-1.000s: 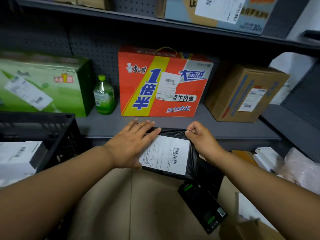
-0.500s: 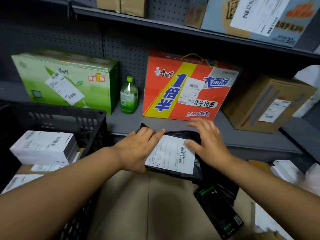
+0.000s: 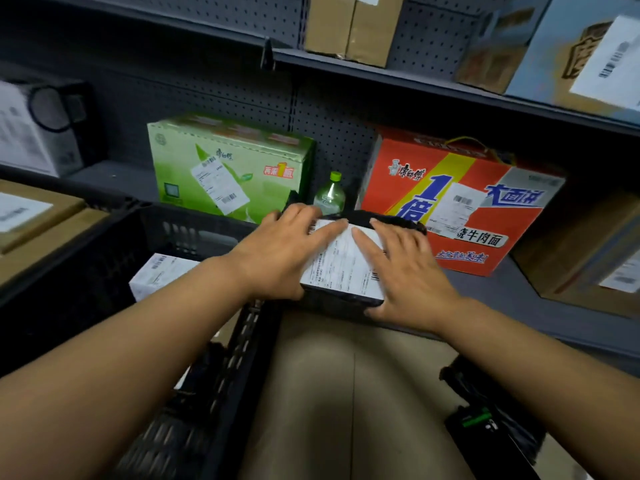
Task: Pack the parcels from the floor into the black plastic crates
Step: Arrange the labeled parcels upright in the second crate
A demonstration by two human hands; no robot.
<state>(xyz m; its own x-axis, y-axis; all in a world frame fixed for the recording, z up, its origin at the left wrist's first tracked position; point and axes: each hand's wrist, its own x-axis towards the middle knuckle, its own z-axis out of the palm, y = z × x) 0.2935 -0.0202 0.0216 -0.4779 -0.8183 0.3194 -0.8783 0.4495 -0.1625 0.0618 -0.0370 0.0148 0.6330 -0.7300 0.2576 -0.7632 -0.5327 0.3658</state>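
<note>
A black plastic-wrapped parcel with a white shipping label (image 3: 341, 261) is held in the air just past the right wall of the black plastic crate (image 3: 194, 221). My left hand (image 3: 277, 251) grips the parcel's left side, with its fingers lying across the top. Over the label's right half, my right hand (image 3: 405, 271) presses flat with straight fingers and its thumb at the near corner. A white labelled box (image 3: 156, 275) lies inside the crate.
On the grey shelf behind stand a green carton (image 3: 228, 168), a green-capped bottle (image 3: 330, 195), a red noodle carton (image 3: 450, 202) and a brown box (image 3: 588, 254). Cardboard boxes (image 3: 34, 216) sit at the left. A black handheld device (image 3: 485, 420) lies on the tiled floor.
Both hands have carried the parcel up and left toward the crate. My right hand let go of the bag's edge and came down flat on the label.
</note>
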